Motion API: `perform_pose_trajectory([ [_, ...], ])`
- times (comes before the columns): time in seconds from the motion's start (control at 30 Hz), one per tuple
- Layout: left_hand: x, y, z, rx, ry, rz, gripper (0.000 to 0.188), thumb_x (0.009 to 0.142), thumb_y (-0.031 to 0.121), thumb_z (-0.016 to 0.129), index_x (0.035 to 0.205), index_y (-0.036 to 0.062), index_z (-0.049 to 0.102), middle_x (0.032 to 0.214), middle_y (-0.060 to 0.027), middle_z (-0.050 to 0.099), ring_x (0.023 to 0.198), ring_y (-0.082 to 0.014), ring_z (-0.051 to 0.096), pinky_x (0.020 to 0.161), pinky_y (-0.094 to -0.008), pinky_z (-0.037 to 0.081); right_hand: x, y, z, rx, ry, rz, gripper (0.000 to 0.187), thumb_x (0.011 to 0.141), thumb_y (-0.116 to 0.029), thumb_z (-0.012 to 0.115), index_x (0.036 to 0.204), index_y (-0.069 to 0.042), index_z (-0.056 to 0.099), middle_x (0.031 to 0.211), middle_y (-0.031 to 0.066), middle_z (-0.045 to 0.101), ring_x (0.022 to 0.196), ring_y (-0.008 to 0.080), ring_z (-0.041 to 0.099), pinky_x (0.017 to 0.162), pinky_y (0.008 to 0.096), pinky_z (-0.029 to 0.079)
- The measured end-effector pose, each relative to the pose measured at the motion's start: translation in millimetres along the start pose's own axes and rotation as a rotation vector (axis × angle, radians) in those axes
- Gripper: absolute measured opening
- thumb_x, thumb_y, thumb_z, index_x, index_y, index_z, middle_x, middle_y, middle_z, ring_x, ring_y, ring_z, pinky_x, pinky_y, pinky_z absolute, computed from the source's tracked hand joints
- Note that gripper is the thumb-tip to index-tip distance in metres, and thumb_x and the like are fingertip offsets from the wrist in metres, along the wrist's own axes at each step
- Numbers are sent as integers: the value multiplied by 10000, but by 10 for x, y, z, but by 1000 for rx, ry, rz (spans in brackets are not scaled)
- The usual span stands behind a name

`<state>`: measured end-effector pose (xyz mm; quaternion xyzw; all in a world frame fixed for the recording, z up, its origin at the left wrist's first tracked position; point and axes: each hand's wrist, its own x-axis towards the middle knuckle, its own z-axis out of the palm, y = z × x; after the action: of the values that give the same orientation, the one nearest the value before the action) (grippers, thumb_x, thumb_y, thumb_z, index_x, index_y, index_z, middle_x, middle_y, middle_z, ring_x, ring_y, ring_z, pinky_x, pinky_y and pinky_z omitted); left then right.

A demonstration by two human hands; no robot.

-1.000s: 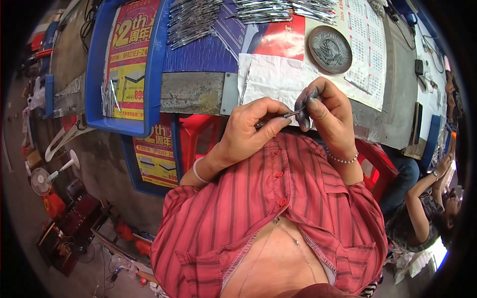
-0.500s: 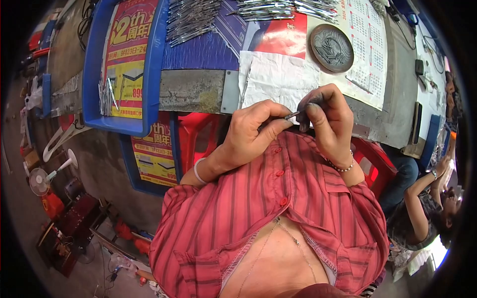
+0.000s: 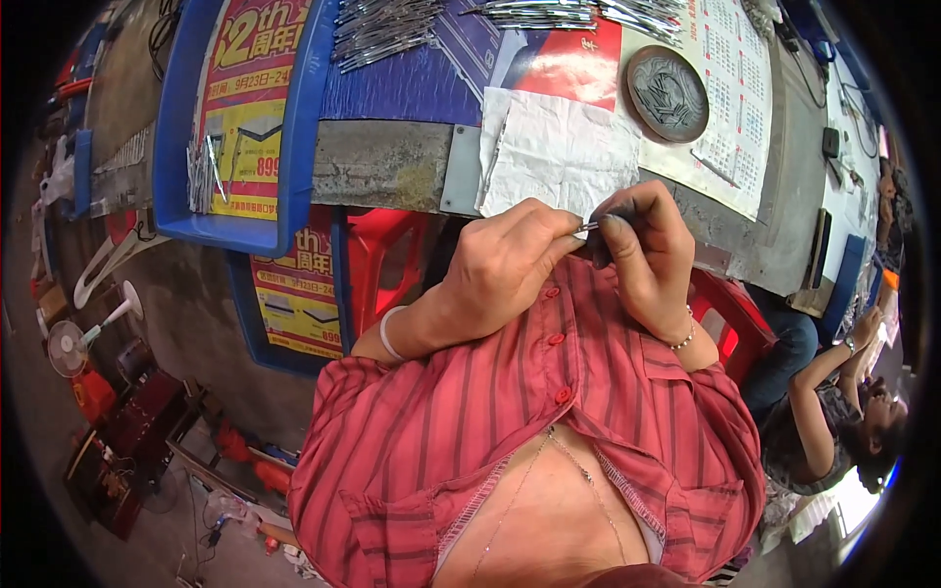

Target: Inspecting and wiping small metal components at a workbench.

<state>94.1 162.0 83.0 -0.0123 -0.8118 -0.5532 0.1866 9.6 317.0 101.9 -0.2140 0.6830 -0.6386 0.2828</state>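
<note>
In front of my chest, a thin metal rod (image 3: 587, 226) runs between my two hands. My left hand (image 3: 518, 257) pinches one end with thumb and index finger. At the other end, the darkened fingertips of my right hand (image 3: 649, 250) are closed on it, hiding part of it. Just beyond the hands lies a crumpled white sheet (image 3: 564, 147), with a slim rod (image 3: 496, 149) along its left side. A round brown dish (image 3: 698, 96) holding several small dark metal pieces (image 3: 665, 90) sits farther to the right.
Piles of thin metal rods (image 3: 387, 29) lie at the far side of the table. At left, a blue tray (image 3: 299, 137) holds a few rods; another blue tray (image 3: 257, 328) is lower down. One rod (image 3: 716, 169) lies on the calendar sheet (image 3: 735, 108). Another person (image 3: 818, 421) sits at right.
My fingertips have come closer together around the rod, and my left fingers cover more of it. The right hand is slightly lower, and the whole view has shifted a little.
</note>
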Motion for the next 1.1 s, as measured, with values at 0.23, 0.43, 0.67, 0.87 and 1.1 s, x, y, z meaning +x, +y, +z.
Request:
perform_pose_trajectory([
  [0.23, 6, 38, -39, 160, 57, 40, 184, 749, -21, 702, 905, -4, 606, 769, -124, 630, 640, -251, 638, 535, -312, 500, 53, 58, 30, 279, 44, 20, 79, 941, -60, 513, 949, 17, 501, 811, 61, 596, 667, 69, 546, 588, 198, 455],
  [0.43, -5, 53, -58, 248, 35, 43, 197, 733, -15, 714, 895, -1, 603, 766, -122, 623, 635, -259, 637, 527, -320, 501, 64, 109, 57, 129, 22, -36, 93, 951, -77, 495, 951, 16, 486, 807, 49, 579, 648, 60, 527, 580, 188, 445],
  [0.67, -12, 43, -45, 309, 5, 49, 236, 722, -20, 714, 922, -1, 591, 776, -128, 618, 639, -266, 633, 528, -324, 503, 72, 146, 78, 99, 32, -15, 106, 951, -87, 500, 939, 16, 479, 794, 41, 568, 637, 56, 518, 566, 188, 443],
  [0.87, -24, 63, -31, 367, -24, 53, 253, 714, -29, 712, 929, -8, 581, 756, -123, 601, 626, -266, 619, 523, -331, 496, 55, 204, 80, 182, 28, 19, 111, 951, -92, 507, 926, 12, 480, 789, 35, 564, 639, 56, 517, 573, 191, 443],
  [1.1, 0, 19, -22, 392, -56, 18, 230, 728, -36, 694, 927, -8, 581, 766, -126, 597, 632, -280, 615, 527, -344, 490, 110, 262, 56, 163, 6, 80, 115, 955, -95, 504, 914, 9, 477, 774, 27, 554, 654, 53, 510, 583, 196, 437],
])
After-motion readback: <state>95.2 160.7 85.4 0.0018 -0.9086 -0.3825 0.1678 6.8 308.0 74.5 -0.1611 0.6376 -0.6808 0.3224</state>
